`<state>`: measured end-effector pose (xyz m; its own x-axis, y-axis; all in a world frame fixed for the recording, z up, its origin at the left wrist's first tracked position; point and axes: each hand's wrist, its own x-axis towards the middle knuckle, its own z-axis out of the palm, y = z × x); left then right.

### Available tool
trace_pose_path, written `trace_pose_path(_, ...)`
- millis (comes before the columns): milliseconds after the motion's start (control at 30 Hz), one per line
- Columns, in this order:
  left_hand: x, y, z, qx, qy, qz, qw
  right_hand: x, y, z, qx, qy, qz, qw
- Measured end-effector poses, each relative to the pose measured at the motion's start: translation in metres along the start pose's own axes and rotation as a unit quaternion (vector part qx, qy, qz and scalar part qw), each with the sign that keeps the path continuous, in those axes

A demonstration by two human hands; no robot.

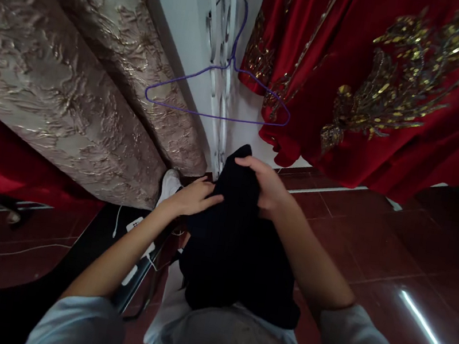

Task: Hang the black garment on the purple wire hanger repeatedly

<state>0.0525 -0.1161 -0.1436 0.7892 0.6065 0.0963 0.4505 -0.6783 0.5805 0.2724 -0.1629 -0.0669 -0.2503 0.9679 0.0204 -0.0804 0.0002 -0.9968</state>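
A black garment (239, 249) hangs in front of my body, its exact kind hard to make out in the dim light. My right hand (269, 184) grips its upper right edge, the thumb on top and the other fingers behind the cloth. At its left edge, my left hand (199, 195) has the thumb lying on the front of the cloth and the fingers at the side, partly hidden behind it. Just beyond my hands, an unoccupied purple hanger (216, 116) hangs by its hook from a white metal rack (221, 83).
Pale embossed gowns (111, 66) hang at left, with red fabric (17, 161) below. A red dress (356, 87) with gold sequins hangs at right. A dark bench or table (86, 248) holds a power strip (136, 226) and cables. Red tiles (400, 251) cover the floor.
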Motion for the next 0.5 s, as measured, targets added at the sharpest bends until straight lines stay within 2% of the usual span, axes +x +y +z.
trace_pose_path(33,-0.008,-0.013,-0.004,0.05,-0.031,-0.031,0.998,0.002,-0.009,-0.007,-0.016,-0.018,-0.001,1.0)
trace_pose_path(100,-0.027,-0.037,-0.019,0.119,-0.052,-0.101,0.986,0.016,-0.022,-0.019,-0.099,-0.002,-0.054,0.994)
trace_pose_path(200,-0.052,-0.057,-0.047,0.112,-0.02,-0.17,0.979,0.061,-0.02,-0.026,-0.233,0.079,-0.203,0.948)
trace_pose_path(267,-0.064,-0.058,-0.06,0.048,0.026,-0.187,0.981,0.1,-0.004,-0.025,-0.23,0.117,-0.246,0.934)
trace_pose_path(333,-0.072,-0.054,-0.066,-0.03,0.067,-0.191,0.979,0.132,0.019,-0.024,-0.194,0.153,-0.218,0.944)
trace_pose_path(400,-0.077,-0.052,-0.069,-0.094,0.087,-0.195,0.972,0.146,0.04,-0.027,-0.168,0.172,-0.185,0.953)
trace_pose_path(500,-0.082,-0.059,-0.082,-0.13,0.167,-0.195,0.958,0.129,0.053,-0.041,-0.174,0.208,-0.204,0.941)
